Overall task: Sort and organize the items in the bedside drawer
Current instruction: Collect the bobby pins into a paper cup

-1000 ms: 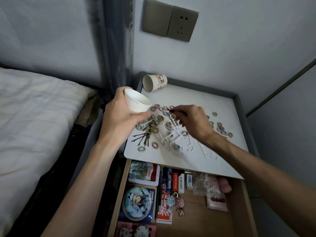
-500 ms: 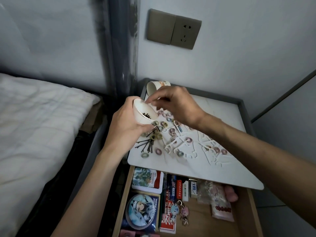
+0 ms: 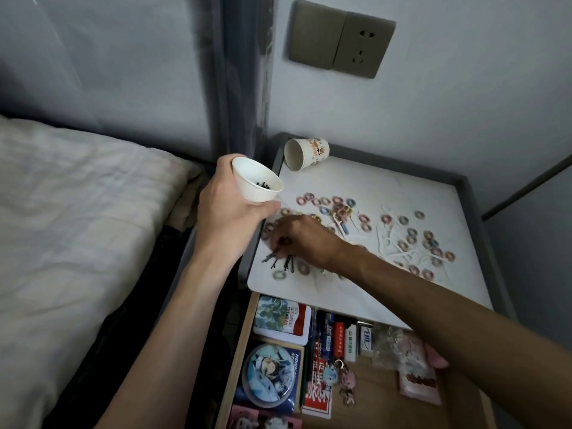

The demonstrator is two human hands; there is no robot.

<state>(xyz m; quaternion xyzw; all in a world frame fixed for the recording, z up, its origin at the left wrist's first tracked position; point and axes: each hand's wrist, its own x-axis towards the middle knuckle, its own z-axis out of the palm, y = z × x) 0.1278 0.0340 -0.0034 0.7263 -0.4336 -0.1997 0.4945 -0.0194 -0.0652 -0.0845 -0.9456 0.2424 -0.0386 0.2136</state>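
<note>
One cup point(image 3: 254, 193): white, still gripped by left hand point(image 3: 229, 212) (dark pins point(image 3: 263, 184) inside).
Right hand point(image 3: 305, 239): gone from cup rim down to tabletop hairpins point(image 3: 278, 262), pinching them.

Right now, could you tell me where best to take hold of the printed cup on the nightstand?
I'd grip the printed cup across its side wall, mid-body, coming from above. It lies on its side in the back left corner of the nightstand, mouth toward the front left, with the raised rim close behind, so its upper curve is freest.
</note>
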